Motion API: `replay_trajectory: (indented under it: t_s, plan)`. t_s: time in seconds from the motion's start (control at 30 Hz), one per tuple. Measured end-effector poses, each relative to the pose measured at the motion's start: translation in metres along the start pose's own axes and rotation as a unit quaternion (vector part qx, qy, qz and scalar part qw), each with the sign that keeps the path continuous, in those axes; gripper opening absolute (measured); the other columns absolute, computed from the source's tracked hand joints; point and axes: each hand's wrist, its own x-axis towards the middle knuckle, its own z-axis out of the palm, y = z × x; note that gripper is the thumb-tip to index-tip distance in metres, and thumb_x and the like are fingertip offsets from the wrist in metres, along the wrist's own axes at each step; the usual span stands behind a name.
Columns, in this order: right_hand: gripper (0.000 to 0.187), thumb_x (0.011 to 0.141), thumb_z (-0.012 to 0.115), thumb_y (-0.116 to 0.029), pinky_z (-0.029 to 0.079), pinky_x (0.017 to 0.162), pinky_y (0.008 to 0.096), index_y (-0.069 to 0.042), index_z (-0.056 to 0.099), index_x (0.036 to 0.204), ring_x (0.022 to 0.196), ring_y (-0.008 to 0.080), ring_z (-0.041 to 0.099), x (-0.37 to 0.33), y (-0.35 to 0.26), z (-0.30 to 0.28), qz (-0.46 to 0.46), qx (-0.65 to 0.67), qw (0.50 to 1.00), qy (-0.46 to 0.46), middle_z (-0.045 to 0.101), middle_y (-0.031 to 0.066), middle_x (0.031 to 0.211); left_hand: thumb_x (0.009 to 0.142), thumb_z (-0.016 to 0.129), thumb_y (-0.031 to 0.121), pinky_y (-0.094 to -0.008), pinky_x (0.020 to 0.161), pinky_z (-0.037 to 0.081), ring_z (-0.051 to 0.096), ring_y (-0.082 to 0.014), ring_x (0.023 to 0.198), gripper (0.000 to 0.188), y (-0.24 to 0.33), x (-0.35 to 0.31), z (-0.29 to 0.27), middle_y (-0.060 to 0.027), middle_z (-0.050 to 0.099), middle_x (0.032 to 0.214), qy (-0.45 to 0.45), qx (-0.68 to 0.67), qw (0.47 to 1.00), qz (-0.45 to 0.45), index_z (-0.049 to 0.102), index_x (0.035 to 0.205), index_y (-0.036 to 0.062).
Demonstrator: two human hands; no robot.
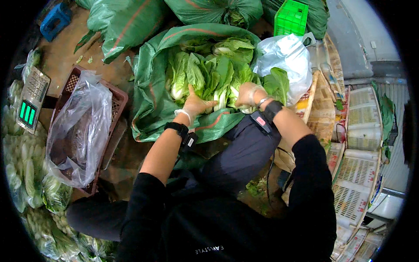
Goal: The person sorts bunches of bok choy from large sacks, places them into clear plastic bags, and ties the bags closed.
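Note:
A green woven sack [150,94] lies rolled open in front of me, filled with heads of leafy cabbage [224,74] with pale stems and light green leaves. My left hand [196,106], in a thin clear glove, rests at the near edge of the heap. Its thumb points up and a finger stretches right toward a white stem. Also gloved, my right hand [251,94] is curled at the base of a cabbage on the right of the heap; its fingertips are partly hidden among the stems. A broad leaf [277,83] sticks out beyond that hand.
A brown crate [115,96] lined with a clear plastic bag [80,126] stands left, beside a scale display [32,102]. Bagged greens [28,166] line the far left. Full green sacks [131,22], a bright green basket [291,18], a white bag [283,56] and slatted crates [355,174] surround me.

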Motion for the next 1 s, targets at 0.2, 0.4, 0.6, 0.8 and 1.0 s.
replay_trajectory:
  t_s: [0.2, 0.4, 0.6, 0.8, 1.0]
  plan:
    - [0.036, 0.072, 0.067, -0.029, 0.049, 0.046, 0.0235, 0.005, 0.06, 0.079, 0.053, 0.0133, 0.056, -0.018, -0.012, 0.003, 0.028, 0.566, 0.823, -0.042, 0.057, 0.0065, 0.067, 0.078, 0.066, 0.035, -0.033, 0.077, 0.046, 0.06, -0.02, 0.087, 0.051, -0.03, 0.031, -0.012, -0.0068, 0.06, 0.105, -0.06, -0.376, 0.924, -0.038, 0.054, 0.114, 0.0012]
    - [0.037, 0.082, 0.061, -0.025, 0.053, 0.067, 0.0352, 0.002, 0.056, 0.106, 0.088, 0.024, 0.057, -0.009, -0.048, 0.035, 0.043, 0.737, 0.673, -0.039, 0.055, 0.0129, 0.106, 0.084, 0.06, 0.029, -0.0369, 0.086, 0.046, 0.056, -0.0203, 0.101, 0.047, -0.042, 0.026, -0.016, -0.0064, 0.055, 0.115, -0.212, -0.523, 0.822, -0.068, 0.046, 0.123, 0.006]
    - [0.031, 0.082, 0.059, -0.021, 0.053, 0.069, 0.0384, 0.001, 0.054, 0.103, 0.095, 0.024, 0.056, -0.059, 0.041, -0.048, -0.082, 0.7, 0.698, 0.129, 0.056, 0.0139, 0.104, 0.088, 0.054, 0.029, -0.0389, 0.089, 0.045, 0.053, -0.0227, 0.107, 0.048, -0.058, 0.023, -0.017, -0.0074, 0.049, 0.124, -0.178, -0.611, 0.771, -0.012, 0.039, 0.128, 0.0076]
    - [0.031, 0.085, 0.052, -0.025, 0.043, 0.079, 0.0406, -0.007, 0.047, 0.11, 0.087, 0.0216, 0.055, -0.039, 0.014, 0.002, -0.051, 0.903, 0.379, 0.193, 0.053, 0.0087, 0.103, 0.083, 0.061, 0.036, -0.0379, 0.092, 0.042, 0.051, -0.0217, 0.107, 0.06, -0.062, 0.026, -0.007, -0.0094, 0.049, 0.123, -0.173, -0.62, 0.763, -0.05, 0.039, 0.127, 0.0027]
    - [0.032, 0.081, 0.054, -0.027, 0.042, 0.063, 0.0312, 0.004, 0.059, 0.088, 0.071, 0.017, 0.053, -0.007, -0.109, 0.049, 0.076, 0.809, 0.564, 0.146, 0.059, 0.0059, 0.08, 0.081, 0.063, 0.039, -0.0364, 0.093, 0.039, 0.05, -0.0198, 0.109, 0.062, -0.063, 0.013, -0.022, -0.0068, 0.049, 0.124, -0.285, -0.566, 0.773, 0.01, 0.04, 0.127, 0.0039]
